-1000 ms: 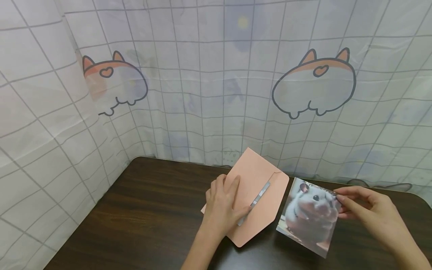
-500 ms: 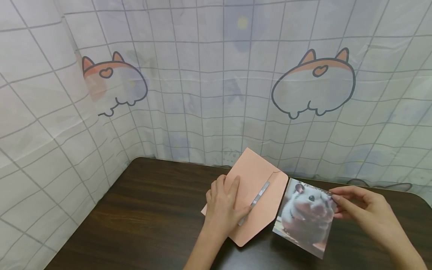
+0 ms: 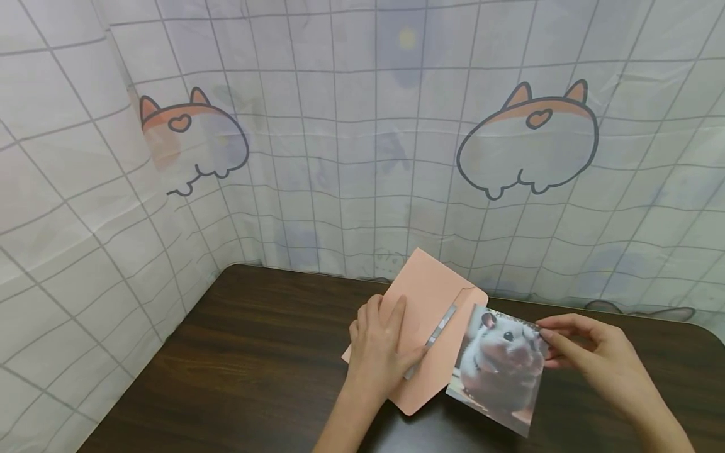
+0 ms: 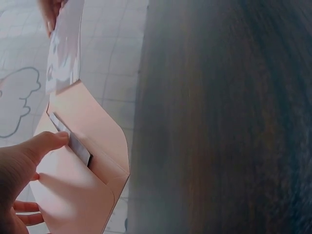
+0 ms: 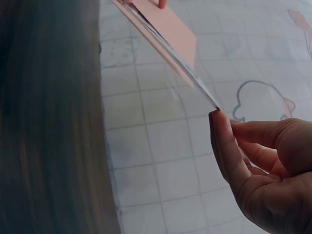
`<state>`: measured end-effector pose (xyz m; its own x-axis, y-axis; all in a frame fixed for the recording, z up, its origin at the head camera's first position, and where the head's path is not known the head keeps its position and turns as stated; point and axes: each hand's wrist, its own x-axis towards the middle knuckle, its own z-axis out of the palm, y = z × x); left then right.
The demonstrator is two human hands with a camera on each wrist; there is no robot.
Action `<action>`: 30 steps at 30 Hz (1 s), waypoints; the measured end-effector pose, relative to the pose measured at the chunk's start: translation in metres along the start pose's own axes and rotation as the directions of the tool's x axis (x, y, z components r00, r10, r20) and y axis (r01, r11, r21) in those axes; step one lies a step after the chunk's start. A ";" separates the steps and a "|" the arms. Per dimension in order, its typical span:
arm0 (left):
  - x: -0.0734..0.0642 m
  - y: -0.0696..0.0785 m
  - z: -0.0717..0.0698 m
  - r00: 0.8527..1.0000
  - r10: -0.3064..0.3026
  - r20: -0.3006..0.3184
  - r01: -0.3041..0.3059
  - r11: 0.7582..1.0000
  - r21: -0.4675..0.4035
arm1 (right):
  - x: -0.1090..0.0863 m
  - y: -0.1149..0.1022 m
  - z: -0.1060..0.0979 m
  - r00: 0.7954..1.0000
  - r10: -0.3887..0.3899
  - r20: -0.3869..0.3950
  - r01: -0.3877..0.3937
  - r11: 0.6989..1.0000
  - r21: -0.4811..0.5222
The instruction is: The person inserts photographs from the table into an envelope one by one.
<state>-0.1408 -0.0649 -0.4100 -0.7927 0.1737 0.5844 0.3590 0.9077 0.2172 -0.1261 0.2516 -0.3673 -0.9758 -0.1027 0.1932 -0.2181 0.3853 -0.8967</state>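
A peach envelope (image 3: 419, 283) with its flap opened to the right is under my left hand (image 3: 375, 352). The left thumb is at the pocket's mouth, on a grey-and-white card (image 4: 79, 147) that pokes out as a narrow strip; the other fingers lie on the envelope. My right hand (image 3: 595, 355) pinches a square hamster picture card (image 3: 501, 371) by its upper right edge, between thumb and fingers. The picture side faces up, and the card's left edge overlaps the envelope's flap in the head view. How far the inner card reaches is hidden.
The dark wood-grain table (image 3: 243, 365) lies beneath, with a rounded far left corner. Behind and to the left hangs a white gridded curtain (image 3: 340, 145) printed with corgi drawings, close along the table's far edge.
My right hand has moved left with the hamster card, from apart from the envelope to over its flap. My left hand and the envelope have barely shifted.
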 end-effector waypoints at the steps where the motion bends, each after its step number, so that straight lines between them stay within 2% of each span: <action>1: 0.000 0.000 0.000 1.000 0.000 -0.002 0.000 1.000 -0.001 | 0.000 0.000 0.001 1.000 0.001 0.003 -0.001 1.000 -0.003; 9: -0.001 0.002 0.001 1.000 0.006 -0.012 -0.006 1.000 0.014 | 0.002 0.001 0.009 1.000 0.006 0.018 -0.007 1.000 0.028; 18: 0.000 0.003 0.000 1.000 -0.011 0.007 0.011 1.000 0.001 | 0.005 0.000 0.016 0.999 -0.006 0.032 0.005 1.000 0.027; 30: 0.000 0.005 0.000 1.000 -0.012 0.007 0.012 1.000 -0.010 | 0.007 -0.007 0.023 0.997 0.047 0.055 -0.047 0.999 0.015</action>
<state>-0.1392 -0.0607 -0.4095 -0.8002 0.1657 0.5764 0.3547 0.9057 0.2320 -0.1314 0.2271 -0.3690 -0.9824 -0.1350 0.1290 -0.1712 0.3760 -0.9107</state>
